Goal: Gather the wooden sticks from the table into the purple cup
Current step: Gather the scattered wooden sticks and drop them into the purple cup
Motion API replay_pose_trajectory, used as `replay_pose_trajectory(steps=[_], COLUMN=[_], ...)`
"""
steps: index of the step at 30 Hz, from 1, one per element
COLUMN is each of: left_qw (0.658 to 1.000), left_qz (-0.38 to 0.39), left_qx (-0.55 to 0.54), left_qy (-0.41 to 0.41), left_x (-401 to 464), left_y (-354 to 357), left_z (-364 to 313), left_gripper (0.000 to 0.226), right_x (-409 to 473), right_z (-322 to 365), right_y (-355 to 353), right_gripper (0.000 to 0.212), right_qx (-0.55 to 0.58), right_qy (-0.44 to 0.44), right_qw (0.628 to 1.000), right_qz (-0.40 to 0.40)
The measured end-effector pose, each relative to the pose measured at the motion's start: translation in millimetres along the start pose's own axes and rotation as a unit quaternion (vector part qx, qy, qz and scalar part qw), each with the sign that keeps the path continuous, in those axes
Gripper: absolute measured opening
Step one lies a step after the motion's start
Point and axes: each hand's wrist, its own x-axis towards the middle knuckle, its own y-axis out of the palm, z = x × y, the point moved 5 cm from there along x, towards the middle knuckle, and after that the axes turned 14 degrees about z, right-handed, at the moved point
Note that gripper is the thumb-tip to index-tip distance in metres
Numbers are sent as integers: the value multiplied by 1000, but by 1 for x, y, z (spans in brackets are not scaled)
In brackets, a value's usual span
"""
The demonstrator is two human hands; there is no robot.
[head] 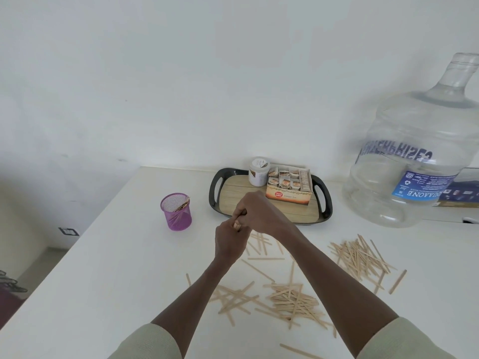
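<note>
Left hand point(229, 240) and right hand point(255, 211) meet above tabletop point(116, 268) centre, both closed together around small bundle of wooden sticks point(236, 225); only stick ends visible between fingers. Purple cup point(176, 212) upright toward far left edge, well apart from hands, several sticks already inside. Loose sticks point(360, 257) scattered along near and right side of tabletop. Black tray point(269, 194) near far edge holds tea box point(289, 187) and white jar point(259, 171). Large water bottle point(412, 154) at far right corner.

pale wooden sticks point(293, 299) scattered flat, purple mesh cup point(176, 212) upright
</note>
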Motion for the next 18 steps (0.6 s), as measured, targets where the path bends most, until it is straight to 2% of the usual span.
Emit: replay_pose_trajectory(steps=[6,9,11,18], left_qw=[998,994,990,981], left_qz=[-28,-39,-45,-26], left_qx=[-7,-40,-74,-132], left_qy=[-52,-92,-109,-140], left_x=[9,13,16,23], left_y=[-32,-49,-58,-67], left_z=[35,55,68,104], left_gripper=[41,25,22,18], right_x=[26,41,55,111], right_z=[9,14,18,40], right_y=[1,-7,-10,6], right_gripper=[15,14,14,16], right_qx=[18,28,46,46], right_qy=[6,8,7,-16], right_qw=[999,998,996,987], right_qz=[-26,-53,-76,-156])
